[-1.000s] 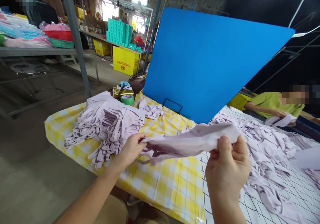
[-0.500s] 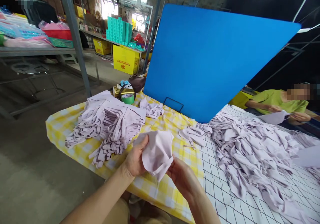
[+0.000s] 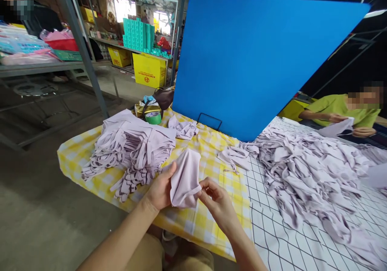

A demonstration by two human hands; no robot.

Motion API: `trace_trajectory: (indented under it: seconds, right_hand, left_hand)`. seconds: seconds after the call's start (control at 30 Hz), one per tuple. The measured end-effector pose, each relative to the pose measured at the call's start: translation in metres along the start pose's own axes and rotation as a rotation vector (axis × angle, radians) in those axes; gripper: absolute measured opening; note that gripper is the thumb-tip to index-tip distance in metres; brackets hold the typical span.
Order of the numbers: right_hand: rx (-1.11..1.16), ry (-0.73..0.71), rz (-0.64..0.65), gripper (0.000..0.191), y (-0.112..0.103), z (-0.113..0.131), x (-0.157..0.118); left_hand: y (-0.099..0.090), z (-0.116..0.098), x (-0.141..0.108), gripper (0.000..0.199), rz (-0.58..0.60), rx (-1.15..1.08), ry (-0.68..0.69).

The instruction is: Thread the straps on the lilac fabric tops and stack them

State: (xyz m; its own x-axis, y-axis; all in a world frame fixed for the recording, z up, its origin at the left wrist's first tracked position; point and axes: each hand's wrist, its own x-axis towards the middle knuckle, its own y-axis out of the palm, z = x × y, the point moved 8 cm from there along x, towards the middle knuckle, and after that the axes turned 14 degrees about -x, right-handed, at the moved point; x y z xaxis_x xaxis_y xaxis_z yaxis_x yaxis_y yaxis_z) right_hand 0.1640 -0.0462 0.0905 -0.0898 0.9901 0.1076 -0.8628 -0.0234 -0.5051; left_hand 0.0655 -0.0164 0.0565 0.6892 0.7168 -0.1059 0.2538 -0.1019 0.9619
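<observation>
A pale lilac fabric piece is held up over the yellow-checked cloth in front of me. My left hand grips its left side, thumb on the front and fingers hidden behind. On the lower right edge, my right hand pinches the fabric between thumb and fingertips. Left of my hands lies a thick stack of lilac pieces with straps. Beyond the held piece is a small crumpled lilac piece, and more loose ones lie to the right.
A large blue board stands behind the table. At the right, a big lilac heap covers the grid-patterned cloth. A person in a green top holds lilac fabric there. Green tape and a dark bag sit at the back.
My right hand has risen and now pinches the edge with its fingers in view. The held fabric has turned more upright and looks narrower. The camera view has shifted slightly.
</observation>
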Motion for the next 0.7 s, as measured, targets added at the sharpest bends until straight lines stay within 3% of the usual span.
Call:
trace_trajectory:
  seconds: [0.13, 0.2, 0.47, 0.57, 0.7]
  right_hand:
    - [-0.001, -0.129, -0.304, 0.015, -0.029, 0.019, -0.008]
    - [0.018, -0.162, -0.374, 0.016, -0.038, 0.026, -0.013]
    - [0.014, -0.062, -0.172, 0.009, -0.023, 0.019, -0.006]
    - [-0.135, -0.036, -0.096, 0.022, -0.022, 0.014, -0.001]
    - [-0.364, -0.106, -0.234, 0.008, -0.050, 0.019, -0.005]
  left_hand:
    - [-0.003, -0.003, 0.002, 0.048, -0.054, -0.055, 0.034]
    - [0.000, -0.005, 0.004, 0.046, -0.046, -0.076, 0.068]
    - [0.002, -0.002, 0.003, 0.048, -0.066, -0.074, 0.057]
    - [-0.002, -0.008, 0.002, 0.047, -0.096, -0.066, 0.079]
    - [-0.007, -0.019, 0.002, 0.041, -0.110, -0.083, 0.127]
